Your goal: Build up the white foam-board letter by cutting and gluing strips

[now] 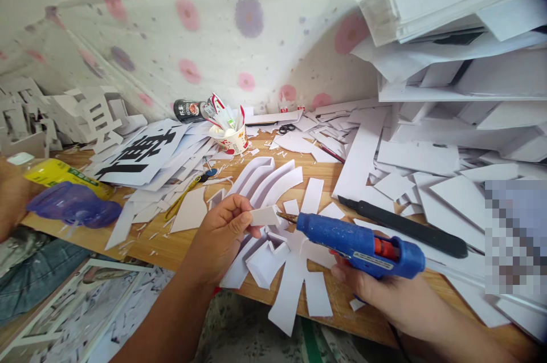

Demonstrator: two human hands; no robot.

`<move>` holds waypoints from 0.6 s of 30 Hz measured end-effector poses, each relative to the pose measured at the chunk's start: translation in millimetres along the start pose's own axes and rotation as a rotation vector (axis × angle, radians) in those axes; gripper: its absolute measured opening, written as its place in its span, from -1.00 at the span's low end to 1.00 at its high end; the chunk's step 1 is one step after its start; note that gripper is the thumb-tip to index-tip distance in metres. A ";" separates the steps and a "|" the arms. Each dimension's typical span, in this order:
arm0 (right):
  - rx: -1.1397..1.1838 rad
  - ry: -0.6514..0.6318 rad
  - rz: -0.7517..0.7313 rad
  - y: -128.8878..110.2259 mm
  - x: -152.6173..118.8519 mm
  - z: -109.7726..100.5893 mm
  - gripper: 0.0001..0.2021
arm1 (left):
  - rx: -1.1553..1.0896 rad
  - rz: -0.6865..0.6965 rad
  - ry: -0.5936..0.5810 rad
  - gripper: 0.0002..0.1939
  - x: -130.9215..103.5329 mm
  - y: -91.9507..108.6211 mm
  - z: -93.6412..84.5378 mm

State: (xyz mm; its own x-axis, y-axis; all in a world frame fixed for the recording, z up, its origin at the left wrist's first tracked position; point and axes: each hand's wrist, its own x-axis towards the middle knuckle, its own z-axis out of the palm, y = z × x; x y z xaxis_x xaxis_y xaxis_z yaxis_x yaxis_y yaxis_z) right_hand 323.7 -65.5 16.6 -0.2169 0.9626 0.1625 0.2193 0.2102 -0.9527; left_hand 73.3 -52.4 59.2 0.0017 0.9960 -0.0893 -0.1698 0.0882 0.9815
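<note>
Head view: a blue glue gun (356, 242) points at a small white strip (265, 216), centre of the frame.
The left hand (224, 232) pinches the strip by one end, likely leaving the other free for the nozzle (289, 217); the right hand (363, 286) grips the gun's handle, probably steadying its tip. Curved white pieces (290, 182) sit just beyond on the table (168, 246), presumably within easy reach.

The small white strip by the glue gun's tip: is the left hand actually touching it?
Touching. The head view shows the left hand pinching the white strip, with the thumb lying over the strip's left end.
</note>
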 end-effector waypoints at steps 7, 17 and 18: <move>0.212 -0.197 -0.103 -12.9 6.3 -2.1 -0.86 | 0.003 0.007 0.005 -0.71 -0.1 -1.6 -2.5; 0.077 -0.045 -0.162 -0.5 1.5 0.6 -0.84 | 0.077 0.000 0.004 -0.68 0.1 2.2 1.1; 0.046 -0.021 -0.137 2.5 0.1 1.7 -0.81 | 0.082 -0.001 0.008 -0.69 0.1 2.4 1.3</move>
State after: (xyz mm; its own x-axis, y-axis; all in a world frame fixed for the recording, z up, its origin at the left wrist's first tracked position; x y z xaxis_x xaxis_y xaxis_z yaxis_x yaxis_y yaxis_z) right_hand 322.7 -65.2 13.8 -0.2614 0.9215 0.2872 0.1421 0.3310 -0.9329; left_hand 74.1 -52.2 61.8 -0.0062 0.9958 -0.0909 -0.0886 0.0900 0.9920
